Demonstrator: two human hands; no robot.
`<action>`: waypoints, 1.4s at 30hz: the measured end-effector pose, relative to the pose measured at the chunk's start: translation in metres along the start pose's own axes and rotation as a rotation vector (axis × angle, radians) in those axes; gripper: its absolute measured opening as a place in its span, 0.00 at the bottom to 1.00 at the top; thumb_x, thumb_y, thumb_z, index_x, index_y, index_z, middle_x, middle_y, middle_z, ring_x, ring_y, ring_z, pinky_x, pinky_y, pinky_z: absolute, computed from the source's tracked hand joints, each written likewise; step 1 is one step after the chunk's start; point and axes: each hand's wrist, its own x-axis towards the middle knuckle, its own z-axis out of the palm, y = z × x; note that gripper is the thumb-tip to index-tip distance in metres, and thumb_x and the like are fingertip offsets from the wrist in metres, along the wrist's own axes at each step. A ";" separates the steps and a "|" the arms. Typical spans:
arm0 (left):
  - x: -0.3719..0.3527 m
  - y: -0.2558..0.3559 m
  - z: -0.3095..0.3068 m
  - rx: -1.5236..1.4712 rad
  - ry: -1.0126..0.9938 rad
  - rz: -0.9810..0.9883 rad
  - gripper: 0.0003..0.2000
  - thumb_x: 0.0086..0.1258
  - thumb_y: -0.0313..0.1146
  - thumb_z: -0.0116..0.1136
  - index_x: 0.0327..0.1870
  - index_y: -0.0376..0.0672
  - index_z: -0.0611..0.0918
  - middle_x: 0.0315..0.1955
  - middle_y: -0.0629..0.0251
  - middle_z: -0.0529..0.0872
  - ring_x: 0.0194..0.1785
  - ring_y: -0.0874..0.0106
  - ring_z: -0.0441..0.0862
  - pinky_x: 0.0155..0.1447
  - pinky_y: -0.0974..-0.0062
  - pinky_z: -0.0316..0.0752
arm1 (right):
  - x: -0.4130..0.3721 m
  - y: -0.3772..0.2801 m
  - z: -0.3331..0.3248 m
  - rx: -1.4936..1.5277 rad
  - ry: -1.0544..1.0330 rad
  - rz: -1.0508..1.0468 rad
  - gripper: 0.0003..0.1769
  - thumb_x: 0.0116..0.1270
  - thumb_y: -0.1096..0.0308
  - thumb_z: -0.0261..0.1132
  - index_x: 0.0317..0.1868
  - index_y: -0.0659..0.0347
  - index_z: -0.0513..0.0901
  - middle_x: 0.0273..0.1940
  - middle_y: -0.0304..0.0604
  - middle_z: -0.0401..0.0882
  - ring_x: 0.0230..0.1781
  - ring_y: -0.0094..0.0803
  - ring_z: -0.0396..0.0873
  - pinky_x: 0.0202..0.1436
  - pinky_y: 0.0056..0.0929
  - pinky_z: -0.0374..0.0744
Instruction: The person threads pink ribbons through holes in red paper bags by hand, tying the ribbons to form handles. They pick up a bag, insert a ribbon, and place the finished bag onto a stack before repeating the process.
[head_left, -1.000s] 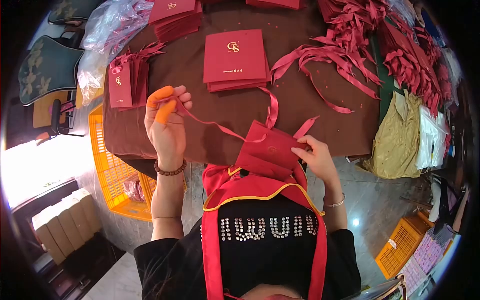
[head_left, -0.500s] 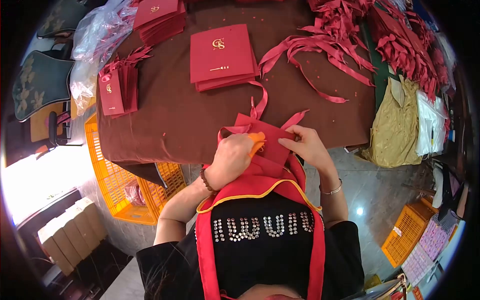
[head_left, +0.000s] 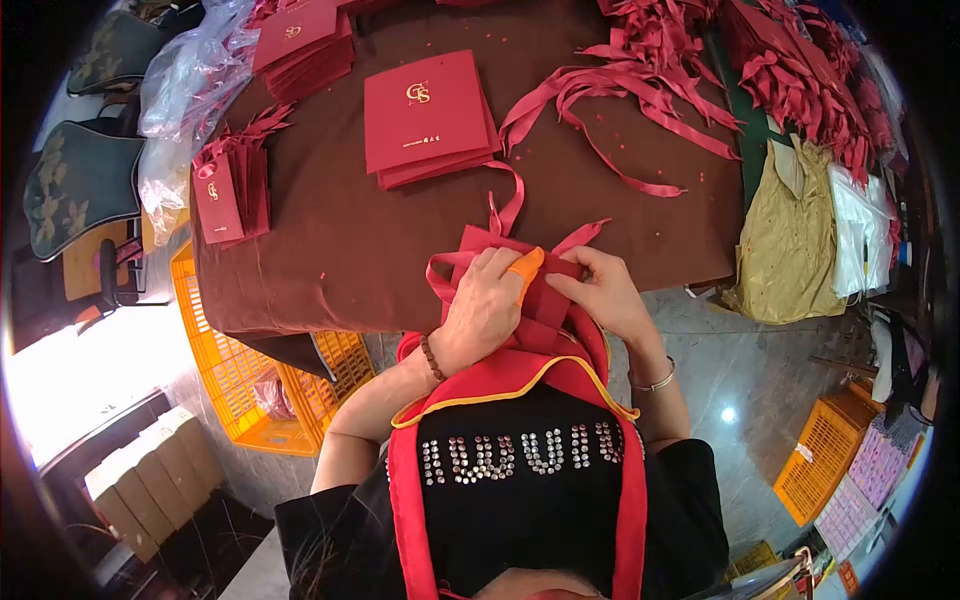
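A small red bag (head_left: 484, 240) with red ribbons lies at the near edge of the brown-covered table, over my red apron. My left hand (head_left: 485, 300), an orange cover on one finger, presses down on the bag with its fingers bent together. At the bag's right side my right hand (head_left: 602, 290) pinches its edge between thumb and fingers. One ribbon (head_left: 512, 200) curls up from the bag and another (head_left: 583, 236) sticks out at its upper right. Beyond my hands sits a stack of red bags with gold print (head_left: 425, 125).
Small tagged bags (head_left: 218, 205) lie at the table's left, with another red stack (head_left: 298, 40) behind them. Loose ribbons (head_left: 650, 100) spread at the right. Orange crates (head_left: 225, 400) stand below the table's left edge; a gold bag (head_left: 790, 240) is at the right.
My left hand has moved right across the bag, and its orange-covered finger now points up and right. My right hand has shifted slightly left. The view has shifted a little.
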 end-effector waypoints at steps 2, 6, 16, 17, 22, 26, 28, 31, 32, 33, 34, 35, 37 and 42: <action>-0.003 -0.001 0.004 -0.023 -0.006 -0.024 0.15 0.48 0.17 0.52 0.40 0.31 0.78 0.33 0.53 0.77 0.37 0.55 0.76 0.41 0.63 0.74 | 0.000 0.004 0.001 -0.007 0.019 -0.031 0.12 0.58 0.69 0.67 0.40 0.67 0.82 0.24 0.29 0.76 0.22 0.12 0.66 0.24 0.17 0.65; -0.006 -0.007 0.016 -0.158 0.080 -0.111 0.12 0.53 0.19 0.55 0.41 0.33 0.79 0.31 0.52 0.79 0.33 0.54 0.77 0.35 0.63 0.74 | 0.000 0.004 0.002 -0.007 0.001 -0.015 0.12 0.59 0.69 0.66 0.41 0.67 0.81 0.26 0.31 0.77 0.23 0.12 0.67 0.25 0.17 0.67; 0.002 -0.001 0.005 -0.060 -0.064 -0.249 0.06 0.56 0.22 0.59 0.36 0.36 0.81 0.28 0.53 0.83 0.29 0.59 0.81 0.31 0.68 0.75 | 0.000 0.005 0.009 -0.010 0.047 -0.071 0.16 0.59 0.65 0.65 0.43 0.67 0.79 0.21 0.44 0.76 0.17 0.24 0.69 0.22 0.27 0.67; 0.004 -0.002 0.005 -0.045 -0.066 -0.210 0.06 0.57 0.22 0.59 0.35 0.36 0.80 0.28 0.53 0.83 0.29 0.58 0.81 0.30 0.68 0.75 | -0.001 0.003 0.008 -0.010 0.046 -0.072 0.16 0.59 0.65 0.65 0.43 0.67 0.79 0.21 0.44 0.76 0.17 0.24 0.69 0.22 0.27 0.67; 0.009 0.001 0.004 0.039 -0.086 -0.139 0.05 0.58 0.25 0.60 0.35 0.37 0.80 0.25 0.54 0.83 0.27 0.58 0.81 0.30 0.68 0.74 | -0.004 0.000 0.007 -0.001 0.049 -0.195 0.11 0.62 0.72 0.63 0.44 0.67 0.78 0.29 0.37 0.78 0.25 0.15 0.68 0.27 0.19 0.69; 0.008 -0.007 -0.002 -0.217 -0.098 -0.249 0.05 0.60 0.27 0.58 0.32 0.35 0.77 0.23 0.53 0.81 0.27 0.54 0.80 0.30 0.60 0.73 | -0.007 -0.003 0.003 -0.030 0.032 -0.246 0.12 0.62 0.71 0.63 0.45 0.67 0.78 0.32 0.39 0.77 0.26 0.18 0.69 0.29 0.20 0.69; 0.010 -0.012 -0.009 -0.095 -0.207 -0.275 0.07 0.58 0.30 0.62 0.33 0.38 0.78 0.22 0.57 0.80 0.26 0.57 0.79 0.29 0.63 0.72 | -0.009 -0.009 0.005 -0.059 0.010 -0.264 0.12 0.62 0.71 0.63 0.45 0.67 0.77 0.34 0.41 0.76 0.27 0.21 0.71 0.30 0.22 0.70; 0.018 -0.005 -0.025 0.135 -0.205 -0.112 0.09 0.56 0.32 0.65 0.37 0.44 0.81 0.26 0.65 0.81 0.34 0.65 0.79 0.38 0.68 0.71 | -0.010 -0.013 0.006 -0.101 0.003 -0.333 0.11 0.62 0.72 0.62 0.45 0.67 0.77 0.35 0.43 0.76 0.28 0.26 0.72 0.31 0.23 0.71; 0.021 -0.003 -0.027 0.136 -0.203 -0.112 0.09 0.56 0.32 0.65 0.37 0.44 0.81 0.26 0.65 0.81 0.34 0.65 0.79 0.38 0.68 0.71 | -0.011 -0.015 0.006 -0.102 0.002 -0.335 0.11 0.62 0.72 0.62 0.45 0.67 0.77 0.35 0.43 0.76 0.28 0.26 0.72 0.31 0.23 0.71; 0.023 -0.003 -0.028 0.210 -0.172 -0.037 0.10 0.55 0.33 0.65 0.37 0.45 0.82 0.27 0.65 0.80 0.39 0.66 0.76 0.43 0.68 0.68 | -0.012 -0.016 0.007 -0.112 0.018 -0.350 0.11 0.62 0.72 0.62 0.44 0.67 0.77 0.35 0.44 0.76 0.29 0.29 0.74 0.32 0.24 0.72; 0.026 -0.003 -0.029 0.284 -0.140 0.038 0.10 0.53 0.34 0.66 0.37 0.46 0.82 0.29 0.66 0.79 0.44 0.66 0.73 0.48 0.68 0.64 | -0.013 -0.017 0.007 -0.122 0.034 -0.366 0.11 0.63 0.73 0.61 0.44 0.67 0.77 0.35 0.45 0.76 0.29 0.32 0.75 0.33 0.25 0.73; 0.028 -0.004 -0.031 0.284 -0.138 0.037 0.10 0.53 0.34 0.66 0.37 0.46 0.82 0.29 0.66 0.79 0.44 0.66 0.73 0.48 0.68 0.64 | -0.014 -0.018 0.009 -0.124 0.033 -0.368 0.11 0.63 0.73 0.61 0.44 0.67 0.77 0.35 0.45 0.76 0.29 0.32 0.75 0.33 0.25 0.73; 0.033 -0.012 -0.037 -0.018 -0.368 -0.092 0.08 0.58 0.37 0.63 0.35 0.45 0.82 0.30 0.66 0.78 0.48 0.66 0.69 0.52 0.68 0.58 | -0.016 -0.019 0.013 -0.135 0.062 -0.415 0.10 0.63 0.73 0.61 0.43 0.67 0.78 0.36 0.47 0.77 0.32 0.37 0.77 0.36 0.28 0.74; 0.045 -0.041 -0.036 -0.114 -0.653 -0.258 0.11 0.63 0.40 0.56 0.35 0.43 0.83 0.32 0.65 0.81 0.46 0.66 0.70 0.52 0.69 0.59 | -0.016 -0.017 0.018 -0.194 0.109 -0.421 0.09 0.62 0.73 0.61 0.42 0.67 0.78 0.37 0.49 0.77 0.35 0.43 0.78 0.40 0.31 0.75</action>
